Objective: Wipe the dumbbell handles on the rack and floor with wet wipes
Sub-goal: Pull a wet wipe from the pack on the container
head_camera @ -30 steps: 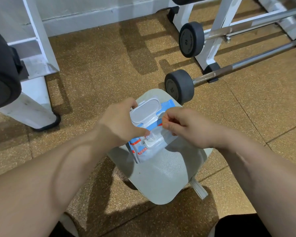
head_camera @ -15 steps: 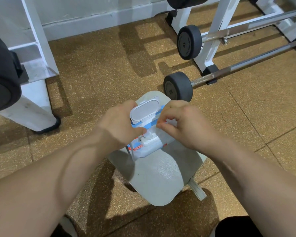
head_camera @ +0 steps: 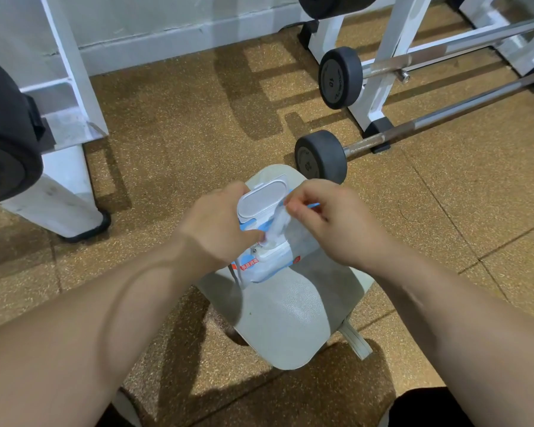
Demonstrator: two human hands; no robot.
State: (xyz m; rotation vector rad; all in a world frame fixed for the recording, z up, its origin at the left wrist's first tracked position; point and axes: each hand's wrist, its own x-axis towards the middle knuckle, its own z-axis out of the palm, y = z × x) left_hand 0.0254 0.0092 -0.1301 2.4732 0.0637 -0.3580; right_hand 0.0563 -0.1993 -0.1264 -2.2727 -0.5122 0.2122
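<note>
A blue-and-white wet wipe pack [head_camera: 267,263] stands on a grey padded seat [head_camera: 285,322] with its white flip lid [head_camera: 262,197] open. My left hand [head_camera: 219,226] grips the pack at its left side. My right hand [head_camera: 327,217] pinches a white wipe [head_camera: 276,224] that sticks up out of the pack's opening. A black-headed barbell [head_camera: 321,155] lies on the floor just beyond the seat, its steel bar [head_camera: 444,117] running to the upper right. A second one, marked 10 [head_camera: 338,77], rests low on the white rack [head_camera: 392,57].
A white rack leg [head_camera: 62,192] with a large black weight [head_camera: 3,140] stands at the left. The floor is brown speckled rubber tile [head_camera: 179,127]. A grey wall base [head_camera: 167,41] runs along the back. Dark shorts [head_camera: 426,408] show at the bottom.
My right hand has risen from the pack's opening, drawing the wipe up out of it. My left hand keeps its hold on the pack.
</note>
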